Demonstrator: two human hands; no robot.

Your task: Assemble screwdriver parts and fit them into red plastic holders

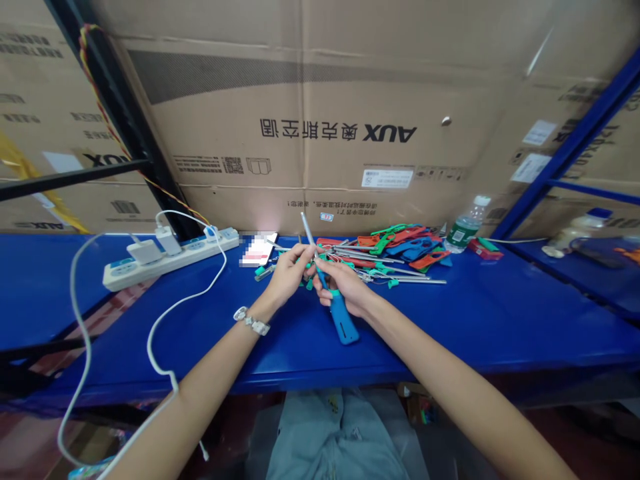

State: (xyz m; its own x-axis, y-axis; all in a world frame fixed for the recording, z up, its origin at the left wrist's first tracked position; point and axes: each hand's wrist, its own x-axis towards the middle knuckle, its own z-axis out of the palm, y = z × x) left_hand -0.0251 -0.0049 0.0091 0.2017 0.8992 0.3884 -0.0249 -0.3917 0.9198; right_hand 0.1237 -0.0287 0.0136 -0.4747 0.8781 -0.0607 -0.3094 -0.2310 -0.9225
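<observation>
A long-necked lighter (343, 321) with a blue handle is held tilted above the blue table, its handle end toward me. My right hand (346, 285) is wrapped around its upper part near a green piece. The fingers of my left hand (292, 272) pinch at the base of its metal tube (307, 228), which points up and away; the fingers hide exactly what they grip. Just beyond both hands lies a pile of metal tubes (417, 272) with thin wires and green ends. Orange, blue, green and red plastic lighter shells (415, 245) are heaped to its right.
A white power strip (173, 259) with chargers lies at left; its white cable (150, 333) loops past my left forearm. A phone (263, 248) lies behind my left hand. A water bottle (465, 227) and a red box (484, 249) stand back right. Large cartons (225, 127) wall the back.
</observation>
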